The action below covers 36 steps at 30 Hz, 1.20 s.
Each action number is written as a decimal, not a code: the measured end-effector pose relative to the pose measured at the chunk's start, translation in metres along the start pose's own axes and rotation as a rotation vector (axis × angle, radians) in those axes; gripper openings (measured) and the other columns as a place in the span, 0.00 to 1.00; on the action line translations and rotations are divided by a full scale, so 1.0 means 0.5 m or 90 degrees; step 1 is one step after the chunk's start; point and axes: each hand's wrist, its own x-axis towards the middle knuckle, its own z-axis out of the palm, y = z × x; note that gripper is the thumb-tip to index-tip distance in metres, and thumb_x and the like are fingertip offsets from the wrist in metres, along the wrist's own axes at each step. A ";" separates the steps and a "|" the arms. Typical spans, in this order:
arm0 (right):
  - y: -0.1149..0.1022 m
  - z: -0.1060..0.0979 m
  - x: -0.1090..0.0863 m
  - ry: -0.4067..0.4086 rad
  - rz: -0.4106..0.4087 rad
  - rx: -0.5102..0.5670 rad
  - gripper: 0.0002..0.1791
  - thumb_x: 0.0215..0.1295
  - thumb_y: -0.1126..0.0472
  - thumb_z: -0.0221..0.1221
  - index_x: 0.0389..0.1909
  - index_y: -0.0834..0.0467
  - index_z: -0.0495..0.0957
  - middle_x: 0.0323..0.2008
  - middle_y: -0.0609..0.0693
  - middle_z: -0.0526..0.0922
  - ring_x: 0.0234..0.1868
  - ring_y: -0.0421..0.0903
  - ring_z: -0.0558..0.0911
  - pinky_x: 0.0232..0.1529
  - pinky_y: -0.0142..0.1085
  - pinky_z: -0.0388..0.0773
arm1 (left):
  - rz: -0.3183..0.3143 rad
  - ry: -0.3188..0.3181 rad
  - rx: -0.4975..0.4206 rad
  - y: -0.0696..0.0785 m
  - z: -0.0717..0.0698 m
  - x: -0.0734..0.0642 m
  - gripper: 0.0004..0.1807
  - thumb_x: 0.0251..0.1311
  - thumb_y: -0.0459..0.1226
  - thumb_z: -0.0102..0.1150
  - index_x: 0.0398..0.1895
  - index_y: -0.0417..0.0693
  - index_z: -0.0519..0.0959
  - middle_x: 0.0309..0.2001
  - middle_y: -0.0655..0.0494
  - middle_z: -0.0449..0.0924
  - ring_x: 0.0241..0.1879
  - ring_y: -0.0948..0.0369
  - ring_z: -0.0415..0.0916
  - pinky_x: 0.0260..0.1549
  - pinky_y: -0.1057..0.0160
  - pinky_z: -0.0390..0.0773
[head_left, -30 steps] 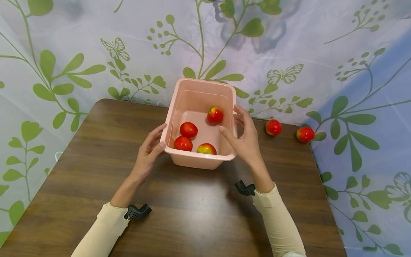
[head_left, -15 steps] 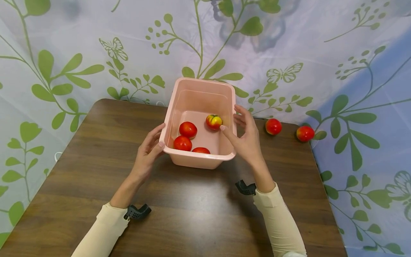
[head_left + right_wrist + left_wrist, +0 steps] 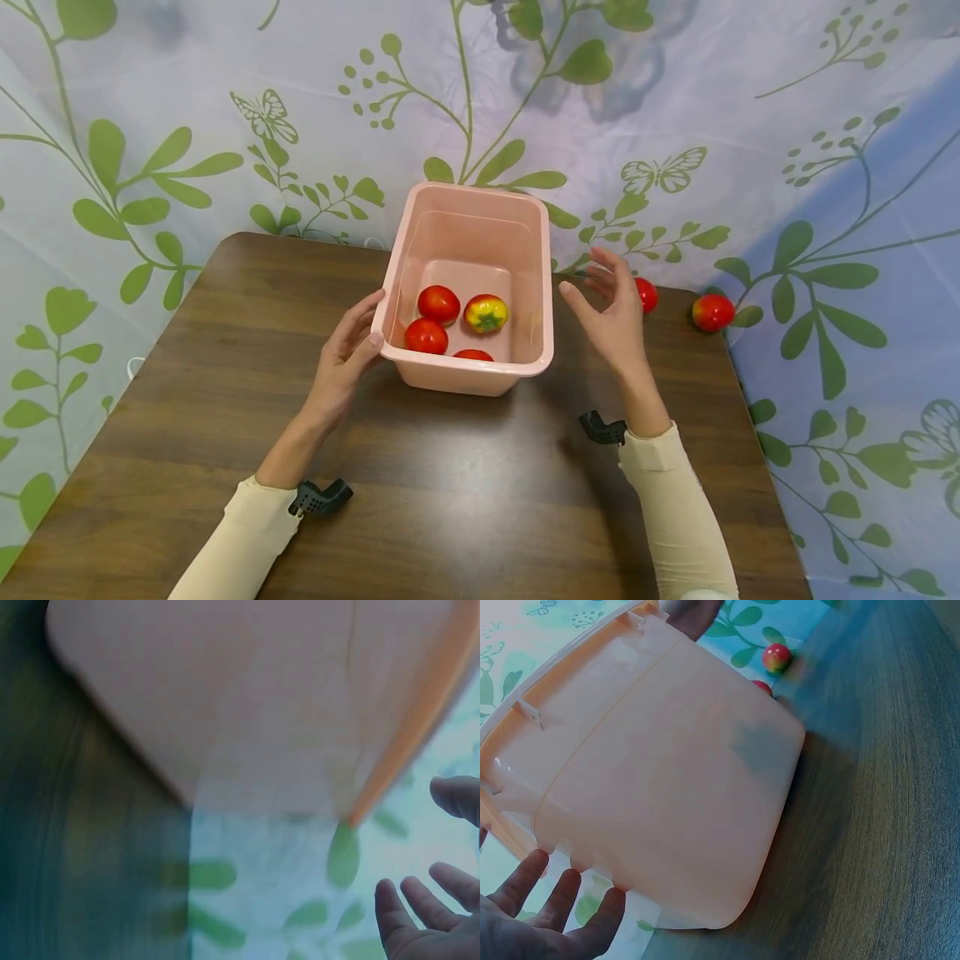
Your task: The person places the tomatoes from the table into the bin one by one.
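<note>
My left hand (image 3: 341, 358) rests its slightly parted, fairly straight fingers and thumb against the pale pink, rectangular plastic bin (image 3: 457, 379) on the brown wood-grain table (image 3: 450, 500). My right hand (image 3: 618, 321) hangs just beside it, fingers spread and holding nothing. Inside lie three glossy red round fruits (image 3: 438, 305), one partly hidden by the near rim, and a yellow-and-red fruit (image 3: 486, 314) with its green calyx showing. Two more red fruits (image 3: 713, 312) sit on the right, one partly behind my right hand.

brown wood-grain table (image 3: 420, 450) | pale leaf-print backdrop (image 3: 420, 42) | glare (image 3: 476, 492) on table
</note>
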 end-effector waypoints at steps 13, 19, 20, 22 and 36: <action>0.186 -0.135 0.057 0.080 0.202 -0.147 0.38 0.71 0.50 0.69 0.77 0.57 0.68 0.77 0.58 0.73 0.78 0.58 0.72 0.82 0.53 0.67 | -0.007 0.001 0.005 0.000 0.000 -0.004 0.31 0.80 0.33 0.51 0.84 0.57 0.64 0.77 0.43 0.70 0.69 0.56 0.78 0.61 0.62 0.86; 0.260 -0.141 0.057 0.062 0.340 -0.184 0.50 0.68 0.45 0.70 0.84 0.56 0.56 0.81 0.63 0.63 0.81 0.61 0.66 0.84 0.55 0.65 | -0.014 0.002 0.013 0.005 0.001 -0.007 0.31 0.80 0.35 0.52 0.84 0.59 0.64 0.78 0.45 0.69 0.71 0.53 0.76 0.61 0.62 0.86; 0.267 -0.138 0.057 0.072 0.350 -0.179 0.51 0.68 0.46 0.70 0.84 0.56 0.55 0.81 0.63 0.63 0.80 0.61 0.66 0.84 0.55 0.65 | -0.013 0.002 0.013 0.005 0.001 -0.007 0.31 0.80 0.34 0.52 0.84 0.58 0.64 0.78 0.45 0.69 0.71 0.53 0.77 0.61 0.62 0.86; 0.279 -0.129 0.058 0.094 0.368 -0.161 0.50 0.67 0.48 0.71 0.83 0.55 0.56 0.81 0.62 0.63 0.80 0.60 0.66 0.83 0.54 0.65 | -0.009 0.002 0.010 0.006 0.001 -0.008 0.32 0.80 0.34 0.52 0.84 0.58 0.64 0.77 0.45 0.70 0.70 0.53 0.77 0.61 0.62 0.86; 0.293 -0.115 0.063 0.144 0.426 -0.110 0.46 0.69 0.54 0.71 0.82 0.52 0.59 0.82 0.55 0.64 0.82 0.56 0.65 0.85 0.49 0.64 | -0.009 -0.002 0.013 0.011 0.007 -0.016 0.32 0.81 0.35 0.51 0.84 0.59 0.64 0.77 0.43 0.70 0.68 0.57 0.79 0.61 0.64 0.85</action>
